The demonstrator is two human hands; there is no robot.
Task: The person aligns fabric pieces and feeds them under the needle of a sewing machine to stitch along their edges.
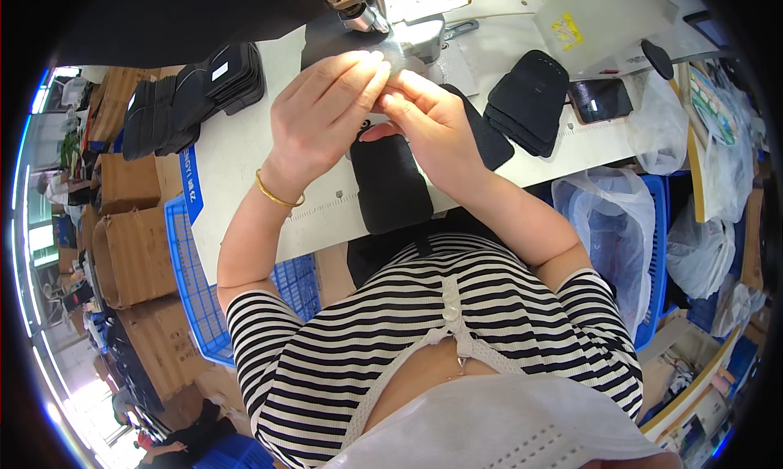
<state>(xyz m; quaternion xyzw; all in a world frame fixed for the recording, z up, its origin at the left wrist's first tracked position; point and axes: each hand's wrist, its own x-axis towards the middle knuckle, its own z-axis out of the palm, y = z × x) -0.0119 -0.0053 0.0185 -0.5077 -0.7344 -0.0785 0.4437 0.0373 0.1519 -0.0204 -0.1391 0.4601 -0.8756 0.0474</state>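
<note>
My left hand [322,114] and my right hand [436,130] meet fingertip to fingertip over the white table [253,200], just on my side of the sewing machine's needle area [363,16]. Both hands are pinched closed. Whatever lies between the fingertips is too small or hidden to make out. Below them, a black padded fabric piece [393,188] rests at the near table edge, its far end partly covered by my hands. Another black piece [481,130] lies beside my right hand, partly hidden by it.
A stack of black pieces [530,102] and a dark phone [601,100] lie on the right. More black stacks [232,77] sit at the left edge. Blue baskets [192,289] flank the table, the right one lined with clear plastic [608,216]. Cardboard boxes [139,253] stand left.
</note>
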